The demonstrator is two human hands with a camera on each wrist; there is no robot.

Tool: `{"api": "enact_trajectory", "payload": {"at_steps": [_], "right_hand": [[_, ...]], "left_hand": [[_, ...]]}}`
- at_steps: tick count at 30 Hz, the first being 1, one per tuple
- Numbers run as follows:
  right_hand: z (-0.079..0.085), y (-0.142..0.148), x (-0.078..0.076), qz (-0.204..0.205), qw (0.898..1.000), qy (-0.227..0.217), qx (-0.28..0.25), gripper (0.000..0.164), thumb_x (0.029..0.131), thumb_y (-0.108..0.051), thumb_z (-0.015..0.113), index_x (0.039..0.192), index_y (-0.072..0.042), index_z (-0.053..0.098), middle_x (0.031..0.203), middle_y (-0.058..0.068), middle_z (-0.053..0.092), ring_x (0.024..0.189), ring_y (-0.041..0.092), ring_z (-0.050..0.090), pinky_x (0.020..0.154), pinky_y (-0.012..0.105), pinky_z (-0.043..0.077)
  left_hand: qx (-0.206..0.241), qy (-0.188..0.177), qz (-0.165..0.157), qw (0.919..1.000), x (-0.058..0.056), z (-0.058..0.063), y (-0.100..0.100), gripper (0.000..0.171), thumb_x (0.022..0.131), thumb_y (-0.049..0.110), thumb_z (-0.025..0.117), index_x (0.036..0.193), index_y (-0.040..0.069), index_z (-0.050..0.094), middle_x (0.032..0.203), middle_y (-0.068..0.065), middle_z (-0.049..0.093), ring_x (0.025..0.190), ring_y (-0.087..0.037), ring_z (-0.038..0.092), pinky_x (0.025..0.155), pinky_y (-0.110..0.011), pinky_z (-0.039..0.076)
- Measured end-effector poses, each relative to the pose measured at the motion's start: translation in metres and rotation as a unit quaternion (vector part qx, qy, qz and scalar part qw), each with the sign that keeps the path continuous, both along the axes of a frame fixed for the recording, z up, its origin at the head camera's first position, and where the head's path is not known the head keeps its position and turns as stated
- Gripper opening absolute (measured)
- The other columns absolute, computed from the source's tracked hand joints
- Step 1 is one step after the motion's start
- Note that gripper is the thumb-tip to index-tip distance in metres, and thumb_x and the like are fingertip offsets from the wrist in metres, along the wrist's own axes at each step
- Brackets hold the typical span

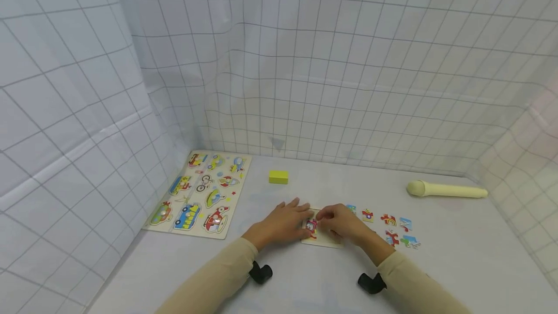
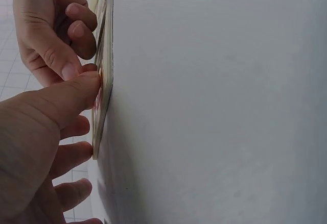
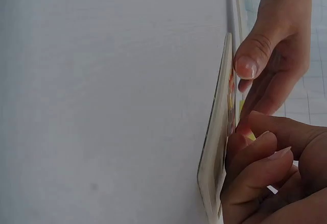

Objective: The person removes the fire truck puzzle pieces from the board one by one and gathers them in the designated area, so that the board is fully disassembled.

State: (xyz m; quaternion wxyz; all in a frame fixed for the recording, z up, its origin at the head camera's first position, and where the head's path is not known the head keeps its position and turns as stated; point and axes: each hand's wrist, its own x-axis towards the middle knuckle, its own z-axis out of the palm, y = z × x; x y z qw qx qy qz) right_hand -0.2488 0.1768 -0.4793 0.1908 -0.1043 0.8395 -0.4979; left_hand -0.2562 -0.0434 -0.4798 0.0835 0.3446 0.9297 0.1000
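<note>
A small wooden puzzle board [image 1: 324, 243] lies on the table between both hands, with a red-and-pink picture piece [image 1: 311, 227] at its left side. My left hand [image 1: 285, 223] rests on the board's left edge with fingers spread; its thumb [image 2: 76, 94] presses the top face near the rim. Over the board, my right hand [image 1: 342, 222] has its fingers curled, with thumb and forefinger tips close together at the picture. Whether a piece sits between those tips is hidden. The right wrist view shows the board [image 3: 214, 137] edge-on below both hands.
Several loose jigsaw pieces [image 1: 389, 219] lie right of the board. A larger peg puzzle with vehicles [image 1: 237, 197] is at the left. Behind the hands stands a yellow block [image 1: 278, 177]; a pale yellow baton-like object [image 1: 449, 190] lies far right. Grid-patterned sheets [image 1: 348, 76] enclose the table.
</note>
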Motion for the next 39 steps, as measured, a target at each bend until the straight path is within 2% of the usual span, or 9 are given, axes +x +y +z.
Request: {"api": "enact_trajectory", "payload": {"at_steps": [6, 12, 16, 21, 27, 34, 39], "right_hand": [[-0.003, -0.006, -0.002, 0.014, 1.000, 0.021, 0.010, 0.017, 0.092, -0.003, 0.064, 0.107, -0.001, 0.072, 0.063, -0.001, 0.051, 0.047, 0.009, 0.041, 0.045, 0.023, 0.033], [-0.002, -0.010, -0.002, -0.006, 1.000, 0.016, 0.011, 0.012, 0.089, 0.000, 0.066, 0.100, -0.001, 0.070, 0.071, 0.001, 0.055, 0.049, 0.010, 0.043, 0.046, 0.023, 0.035], [-0.002, -0.011, -0.003, -0.019, 1.000, 0.005, -0.019, 0.010, 0.087, 0.004, 0.066, 0.097, 0.001, 0.064, 0.074, 0.002, 0.053, 0.051, 0.010, 0.043, 0.045, 0.022, 0.035], [-0.001, -0.011, -0.002, -0.016, 0.998, -0.015, -0.060, 0.011, 0.090, 0.005, 0.065, 0.099, 0.004, 0.060, 0.075, 0.004, 0.052, 0.052, 0.012, 0.048, 0.045, 0.021, 0.038], [-0.004, -0.009, -0.002, -0.023, 0.997, -0.017, -0.068, 0.010, 0.092, 0.003, 0.065, 0.101, 0.003, 0.060, 0.079, 0.004, 0.052, 0.056, 0.013, 0.049, 0.048, 0.021, 0.041], [-0.001, 0.006, -0.004, -0.025, 0.998, 0.006, -0.051, 0.010, 0.091, 0.002, 0.066, 0.100, 0.003, 0.062, 0.082, 0.005, 0.056, 0.058, 0.012, 0.048, 0.050, 0.023, 0.041], [0.009, 0.031, -0.004, -0.063, 0.998, 0.001, -0.019, 0.009, 0.092, -0.002, 0.068, 0.100, -0.001, 0.064, 0.080, 0.004, 0.057, 0.059, 0.014, 0.046, 0.048, 0.024, 0.037]], "left_hand": [[-0.008, 0.011, 0.002, 0.9999, -0.001, -0.003, 0.000, 0.060, 0.097, 0.052, 0.064, 0.149, 0.023, 0.055, 0.159, 0.003, 0.044, 0.151, -0.033, 0.033, 0.117, -0.059, 0.031], [-0.009, 0.009, 0.000, 0.9999, -0.001, -0.002, 0.000, 0.062, 0.097, 0.053, 0.064, 0.149, 0.021, 0.055, 0.159, 0.002, 0.044, 0.151, -0.034, 0.034, 0.117, -0.060, 0.031], [-0.012, 0.006, 0.004, 0.9999, -0.001, -0.002, 0.001, 0.065, 0.096, 0.055, 0.064, 0.150, 0.019, 0.054, 0.160, 0.002, 0.044, 0.151, -0.033, 0.033, 0.117, -0.060, 0.031], [-0.015, -0.003, 0.011, 0.9998, -0.002, -0.002, 0.002, 0.066, 0.096, 0.055, 0.064, 0.151, 0.019, 0.052, 0.160, 0.003, 0.043, 0.152, -0.032, 0.032, 0.118, -0.060, 0.029], [-0.014, -0.001, 0.009, 0.9999, -0.003, -0.001, 0.002, 0.067, 0.096, 0.055, 0.065, 0.150, 0.019, 0.053, 0.159, 0.002, 0.044, 0.151, -0.032, 0.033, 0.118, -0.060, 0.029], [-0.020, 0.004, 0.010, 0.9997, -0.005, -0.004, 0.003, 0.066, 0.096, 0.057, 0.063, 0.150, 0.020, 0.053, 0.160, 0.003, 0.044, 0.152, -0.031, 0.031, 0.119, -0.059, 0.028], [-0.024, 0.007, 0.008, 0.9997, -0.003, -0.004, 0.003, 0.065, 0.096, 0.056, 0.063, 0.148, 0.019, 0.055, 0.159, 0.002, 0.044, 0.151, -0.032, 0.033, 0.119, -0.058, 0.029]]}}
